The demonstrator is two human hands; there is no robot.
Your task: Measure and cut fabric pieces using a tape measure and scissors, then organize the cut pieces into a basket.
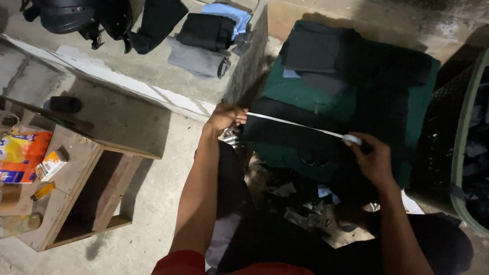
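Head view, looking down at a seated person's two bare arms. The lower part of the frame is very dark: the lap, the scraps of cloth and paper on the floor and the lower edge of the black fabric merge, so their outlines cannot be made out. A plastic basket is cut off by the right edge; a dark helmet and folded clothes on a concrete ledge are cut off at the top. The left hand reaches forward with the forearm nearly straight, its fingers closed in a pinch on the left end of a white measuring tape. The right hand, wrist bent inward, pinches the other end of the tape between thumb and forefinger; its remaining fingers curl under and are partly hidden. The tape is drawn taut along the top edge of the black fabric, which lies over a green cloth-covered surface between the hands. At the left stands a low wooden table bearing a snack packet, a small box and a lighter.
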